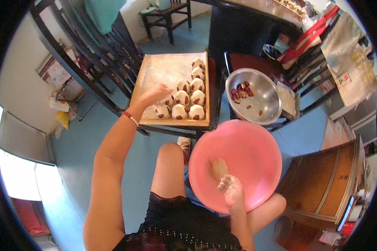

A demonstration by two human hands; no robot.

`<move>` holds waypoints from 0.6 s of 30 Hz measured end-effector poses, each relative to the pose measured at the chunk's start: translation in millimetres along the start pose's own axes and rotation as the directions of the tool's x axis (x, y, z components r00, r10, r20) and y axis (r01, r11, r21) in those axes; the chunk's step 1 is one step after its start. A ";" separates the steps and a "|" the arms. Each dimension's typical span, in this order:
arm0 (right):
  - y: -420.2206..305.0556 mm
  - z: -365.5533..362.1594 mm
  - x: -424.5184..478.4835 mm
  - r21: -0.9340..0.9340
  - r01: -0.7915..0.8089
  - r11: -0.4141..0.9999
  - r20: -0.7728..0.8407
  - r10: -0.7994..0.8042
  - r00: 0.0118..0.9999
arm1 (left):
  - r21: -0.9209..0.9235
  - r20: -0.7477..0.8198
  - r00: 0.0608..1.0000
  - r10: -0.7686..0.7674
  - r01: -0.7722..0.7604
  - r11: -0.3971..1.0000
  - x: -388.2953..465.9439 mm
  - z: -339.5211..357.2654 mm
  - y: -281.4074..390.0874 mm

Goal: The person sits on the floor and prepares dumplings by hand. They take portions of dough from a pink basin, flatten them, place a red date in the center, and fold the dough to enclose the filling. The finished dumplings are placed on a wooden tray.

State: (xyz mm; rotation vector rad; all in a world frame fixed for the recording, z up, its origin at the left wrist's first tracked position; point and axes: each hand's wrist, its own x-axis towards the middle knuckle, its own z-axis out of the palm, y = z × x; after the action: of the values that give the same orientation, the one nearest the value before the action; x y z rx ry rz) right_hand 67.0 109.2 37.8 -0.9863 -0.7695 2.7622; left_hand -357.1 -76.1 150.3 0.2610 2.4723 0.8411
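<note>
My left hand, its fingers bent, is over the left side of a group of pale dough buns studded with dark red jujube pieces. The hand partly covers one bun, and I cannot tell whether anything is between its fingers. The buns sit in rows along the right and near side of a flour-dusted wooden tray. Palm up, my right hand is over the near part of a large pink basin; its fingers are loosely curled and hold nothing. Beside the fingers, a beige patch shows in the basin, perhaps dough.
A steel bowl with jujube pieces tilts on a dark chair right of the tray. A slatted chair back rises at left. A wooden cabinet stands at right. My knees flank the basin's near side.
</note>
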 end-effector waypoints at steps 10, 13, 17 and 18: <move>-16.3 3.9 -0.2 0.352 0.007 0.936 0.162 -0.068 0.984 | -0.655 -0.054 0.854 0.517 -0.421 0.628 -149.6 170.1 27.8; -12.2 8.3 0.3 0.419 0.022 0.908 0.183 -0.108 0.977 | -0.834 0.267 0.875 0.403 0.000 0.551 -201.7 252.4 17.8; 2.4 5.9 1.4 0.455 0.064 0.888 0.123 -0.134 0.983 | -0.874 0.113 0.939 0.324 -0.061 0.482 -233.9 316.4 14.7; 7.1 4.1 3.1 0.465 0.057 0.883 0.130 -0.132 0.983 | -0.872 0.092 0.945 0.313 -0.075 0.484 -235.2 322.9 13.2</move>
State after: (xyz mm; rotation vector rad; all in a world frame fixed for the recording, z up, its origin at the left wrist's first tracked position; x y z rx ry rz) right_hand 62.5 102.2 35.2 -0.6214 -0.1440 2.7593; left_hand 12.9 22.2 35.3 0.2502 1.5142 1.9071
